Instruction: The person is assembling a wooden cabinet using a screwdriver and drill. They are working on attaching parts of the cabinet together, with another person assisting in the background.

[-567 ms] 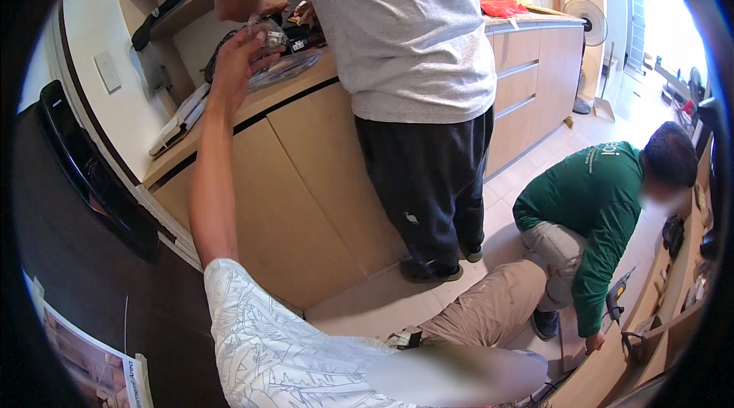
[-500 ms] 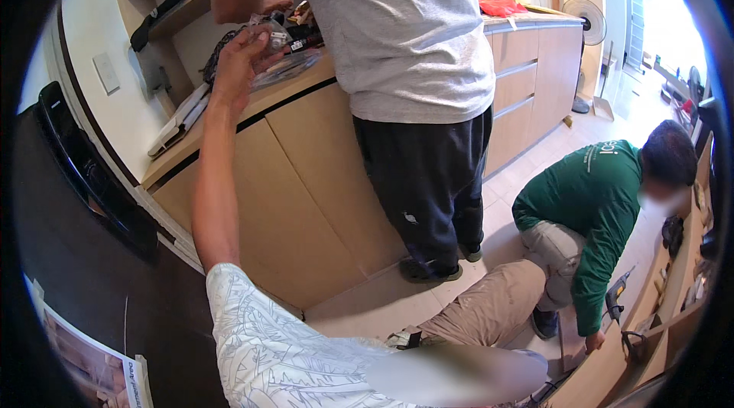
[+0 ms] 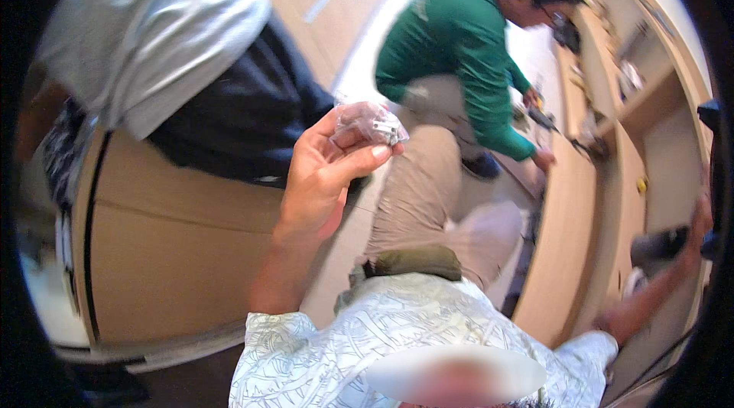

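Observation:
A small clear plastic bag (image 3: 371, 119) with whitish and metal-looking small parts in it is pinched between the thumb and fingers of my left hand (image 3: 317, 167). The hand is raised in front of me, above my outstretched leg in tan trousers. At the far right, my right arm reaches out to a wooden cabinet frame (image 3: 592, 243). My right hand (image 3: 699, 217) is at the dark rim of the picture, close to a dark rounded object (image 3: 659, 246). Its fingers are too hidden to read.
A co-worker in a green top (image 3: 451, 33) crouches ahead, hands at the wooden frame near a power tool (image 3: 541, 117). Another person in a grey shirt (image 3: 176, 33) and dark trousers stands at left by a wooden counter cabinet (image 3: 168, 255). Loose items lie inside the frame.
The view has swung right and down. My left hand has come away from the cluttered counter to before my body, with the small bag in it. My right arm has come into view.

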The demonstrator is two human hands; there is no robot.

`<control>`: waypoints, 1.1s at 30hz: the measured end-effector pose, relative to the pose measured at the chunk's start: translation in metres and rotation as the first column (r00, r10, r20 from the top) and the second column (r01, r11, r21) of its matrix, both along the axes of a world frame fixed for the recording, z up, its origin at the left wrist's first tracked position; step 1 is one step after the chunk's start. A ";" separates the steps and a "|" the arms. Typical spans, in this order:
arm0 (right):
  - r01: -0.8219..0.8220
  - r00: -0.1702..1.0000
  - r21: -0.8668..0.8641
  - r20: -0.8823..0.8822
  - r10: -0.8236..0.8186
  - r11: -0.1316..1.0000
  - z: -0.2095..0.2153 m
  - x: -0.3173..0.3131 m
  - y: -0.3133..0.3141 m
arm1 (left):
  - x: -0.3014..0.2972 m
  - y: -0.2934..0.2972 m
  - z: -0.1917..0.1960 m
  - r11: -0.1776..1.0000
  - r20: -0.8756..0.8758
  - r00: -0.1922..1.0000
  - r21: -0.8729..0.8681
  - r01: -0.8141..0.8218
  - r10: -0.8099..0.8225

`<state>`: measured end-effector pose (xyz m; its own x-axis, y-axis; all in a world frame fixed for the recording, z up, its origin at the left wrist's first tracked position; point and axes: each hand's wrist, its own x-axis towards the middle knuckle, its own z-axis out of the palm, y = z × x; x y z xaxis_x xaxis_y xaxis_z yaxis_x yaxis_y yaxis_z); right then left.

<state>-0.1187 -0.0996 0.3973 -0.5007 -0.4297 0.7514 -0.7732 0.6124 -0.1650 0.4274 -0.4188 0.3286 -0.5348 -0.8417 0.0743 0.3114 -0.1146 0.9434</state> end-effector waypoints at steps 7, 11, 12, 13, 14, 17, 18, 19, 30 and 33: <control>-0.780 0.482 -0.164 0.458 0.747 0.604 -0.059 0.217 -0.145 | -0.090 0.006 -0.060 0.985 0.054 0.986 -0.060 0.161 -0.158; -0.827 0.448 -0.112 0.462 0.765 0.552 -0.082 0.239 -0.189 | -0.118 0.013 -0.076 0.962 0.072 0.964 -0.077 0.260 -0.255; -0.838 0.434 -0.101 0.472 0.767 0.536 -0.090 0.238 -0.195 | -0.121 0.014 -0.078 0.959 0.082 0.961 -0.081 0.270 -0.264; -0.836 0.430 -0.071 0.531 0.730 0.544 -0.097 0.235 -0.198 | -0.125 0.014 -0.081 0.953 0.090 0.954 -0.072 0.294 -0.287; -0.842 0.396 -0.137 0.499 0.771 0.522 -0.103 0.232 -0.198 | -0.129 0.013 -0.083 0.947 0.104 0.946 -0.067 0.316 -0.308; -0.791 0.335 -0.286 0.538 0.774 0.541 -0.119 0.225 -0.199 | -0.140 0.006 -0.088 0.942 0.092 0.940 -0.039 0.334 -0.330; -0.756 0.319 -0.341 0.554 0.769 0.559 -0.124 0.223 -0.199 | -0.143 0.005 -0.091 0.944 0.083 0.941 -0.018 0.330 -0.328; -0.717 0.298 -0.395 0.571 0.765 0.574 -0.127 0.222 -0.199 | -0.146 0.004 -0.093 0.945 0.074 0.943 -0.022 0.326 -0.324; -0.658 0.372 -0.350 0.619 0.692 0.667 -0.134 0.203 -0.192 | -0.178 0.002 -0.116 0.940 -0.007 0.943 0.081 0.332 -0.332; -0.649 0.395 -0.323 0.631 0.668 0.689 -0.135 0.201 -0.190 | -0.182 0.001 -0.120 0.942 0.024 0.945 0.094 0.323 -0.327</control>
<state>0.0827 -0.2898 0.2622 -0.4076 -0.8421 0.3531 -0.5958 -0.0478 -0.8017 0.2453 -0.4178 0.2081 -0.7815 -0.6237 -0.0187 0.2062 -0.2864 0.9357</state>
